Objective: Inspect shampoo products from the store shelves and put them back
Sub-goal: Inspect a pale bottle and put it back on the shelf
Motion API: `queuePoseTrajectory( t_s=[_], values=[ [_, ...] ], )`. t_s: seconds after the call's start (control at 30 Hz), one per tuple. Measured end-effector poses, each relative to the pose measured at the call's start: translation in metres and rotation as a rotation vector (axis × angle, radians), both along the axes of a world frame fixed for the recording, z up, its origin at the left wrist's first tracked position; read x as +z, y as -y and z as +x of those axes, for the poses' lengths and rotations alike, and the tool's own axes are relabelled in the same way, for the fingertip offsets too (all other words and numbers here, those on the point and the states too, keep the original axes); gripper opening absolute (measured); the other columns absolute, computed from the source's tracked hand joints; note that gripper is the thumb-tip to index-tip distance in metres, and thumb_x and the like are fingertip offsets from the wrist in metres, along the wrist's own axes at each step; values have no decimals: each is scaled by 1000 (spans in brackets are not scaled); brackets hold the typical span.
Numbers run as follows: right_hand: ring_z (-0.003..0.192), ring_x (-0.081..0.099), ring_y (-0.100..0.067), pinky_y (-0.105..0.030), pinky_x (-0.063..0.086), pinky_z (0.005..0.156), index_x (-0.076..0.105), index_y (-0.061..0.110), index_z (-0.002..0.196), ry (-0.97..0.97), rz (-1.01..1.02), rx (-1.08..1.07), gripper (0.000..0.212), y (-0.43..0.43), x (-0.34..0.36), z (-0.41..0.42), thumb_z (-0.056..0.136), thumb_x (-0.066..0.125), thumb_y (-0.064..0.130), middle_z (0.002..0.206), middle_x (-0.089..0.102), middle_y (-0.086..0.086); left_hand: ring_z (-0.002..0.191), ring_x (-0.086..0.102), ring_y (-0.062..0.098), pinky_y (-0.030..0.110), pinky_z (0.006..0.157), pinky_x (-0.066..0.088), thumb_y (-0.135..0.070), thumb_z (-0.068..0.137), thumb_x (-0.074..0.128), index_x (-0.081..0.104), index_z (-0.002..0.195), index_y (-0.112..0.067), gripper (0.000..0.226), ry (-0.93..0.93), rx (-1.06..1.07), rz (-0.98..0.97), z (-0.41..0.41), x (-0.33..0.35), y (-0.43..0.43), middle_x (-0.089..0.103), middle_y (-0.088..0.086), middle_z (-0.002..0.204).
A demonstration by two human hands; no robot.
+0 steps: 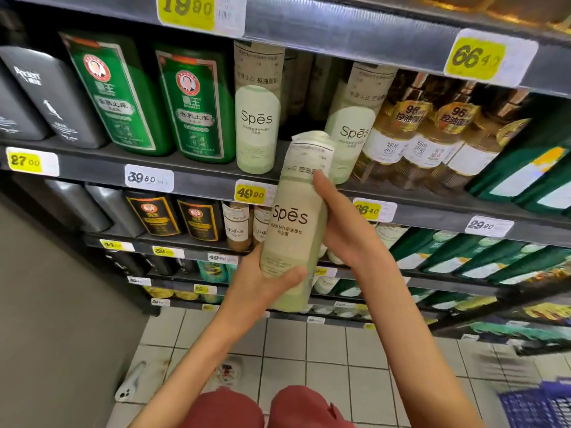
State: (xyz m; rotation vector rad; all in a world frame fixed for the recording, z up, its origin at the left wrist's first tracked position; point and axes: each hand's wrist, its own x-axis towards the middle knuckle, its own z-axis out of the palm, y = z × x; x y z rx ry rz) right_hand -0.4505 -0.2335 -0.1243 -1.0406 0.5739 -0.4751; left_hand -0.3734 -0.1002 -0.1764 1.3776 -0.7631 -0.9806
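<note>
I hold a pale green Spes shampoo bottle [293, 223] upright in front of the shelves, label facing me. My left hand [262, 282] grips its lower end, thumb across the front. My right hand [343, 223] wraps round its right side, thumb on the upper label. On the shelf [197, 180] behind it stand two more Spes bottles, one [258, 118] to the left and one [352, 125] to the right, with a gap between them.
Green shampoo bottles [197, 103] and dark bottles [46, 97] stand left of the Spes bottles, gold bottles [432, 134] right. Lower shelves hold more products. A blue basket [537, 403] sits at lower right and a white phone [131, 381] lies on the tiled floor.
</note>
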Motion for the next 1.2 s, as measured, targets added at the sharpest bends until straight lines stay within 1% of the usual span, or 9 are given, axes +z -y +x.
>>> queuePoseTrajectory(
  t_s=[0.23,0.33,0.53,0.7,0.8,0.9,1.0,1.13,1.2],
  values=[
    [104,63,-28,-42,52,92,64,9,117,236,258,71,71,-7,-20,-2,58,86,43,113,66,-16,101,66,24,33,82,55,-56,47,83,67,110,-18,75,-529,-327,-8,5,-3,-9,68,12,112],
    [84,69,-16,-31,57,73,73,17,98,77,50,-83,30,-10,-15,-2,75,70,37,90,73,-4,97,65,3,16,77,53,-54,52,81,55,117,-24,76,-183,-198,90,6,2,-8,68,-3,112],
    [85,69,-17,-26,56,66,53,5,122,-181,-203,-347,57,-20,-2,7,75,77,26,102,69,-11,82,58,-4,8,61,44,-38,57,80,45,100,-34,56,382,228,166,-22,8,5,60,-20,88],
    [111,62,-21,-36,49,97,67,13,116,89,121,25,61,-11,8,-11,67,70,50,117,67,-8,103,65,15,27,84,52,-51,49,82,65,107,-25,66,-350,-205,-58,-8,14,-4,71,-4,106],
    [139,30,-38,-50,19,117,36,0,143,219,249,114,91,-7,3,-12,71,74,41,148,34,-25,98,66,29,41,84,54,-45,62,80,65,116,-10,66,-838,-453,-185,-11,11,-6,67,15,110],
    [120,50,-34,-42,40,104,44,-2,135,234,224,92,67,-8,-6,-11,80,58,33,129,53,-21,100,64,35,46,91,51,-42,64,80,56,125,-1,77,-996,-447,-187,-5,4,-7,64,24,113],
    [88,68,-17,-29,56,75,66,9,107,143,103,-22,32,-8,-9,-10,81,61,27,95,71,-5,102,65,25,40,85,55,-55,53,82,64,116,-18,76,-704,-212,-73,6,-7,-13,68,11,113],
    [83,71,-13,-20,54,62,54,6,120,-180,-131,-261,57,-18,-10,4,70,81,17,101,72,-5,90,60,-2,14,68,48,-57,50,76,48,105,-34,66,291,55,267,-2,-8,-10,63,-18,95],
    [81,71,-7,-18,54,60,49,9,120,-246,-185,-275,62,-24,-14,9,68,83,18,104,70,-3,81,55,-14,5,58,43,-37,63,80,44,107,-32,57,351,136,260,-13,-10,-5,58,-22,91]
  ],
)
